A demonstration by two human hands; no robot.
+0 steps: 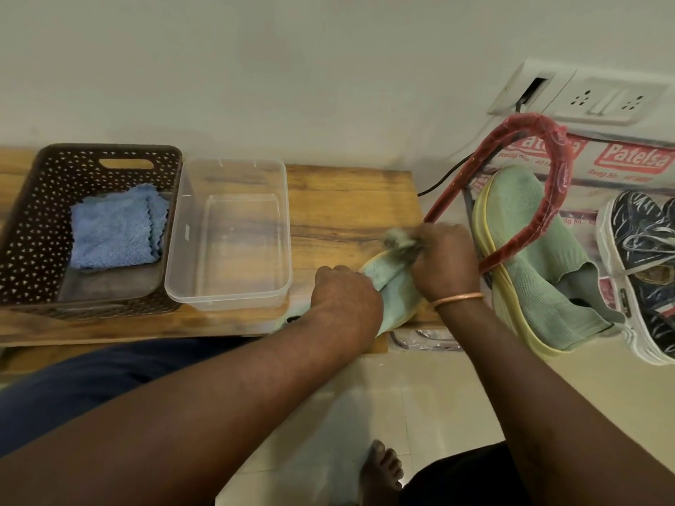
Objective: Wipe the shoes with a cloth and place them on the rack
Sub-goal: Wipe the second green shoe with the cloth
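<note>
While my left hand (345, 297) gripped the pale green knit shoe (392, 291) at the right end of the wooden table (347, 206), my right hand (445, 257) clenched a bunched grey cloth (400, 243) against its toe, beside the red wire rack (526, 122).

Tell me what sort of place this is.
Most likely a room at home, by a wall: a low wooden bench on a tiled floor, a wall socket panel, and a shoe rack holding a green shoe and a patterned sneaker.
</note>
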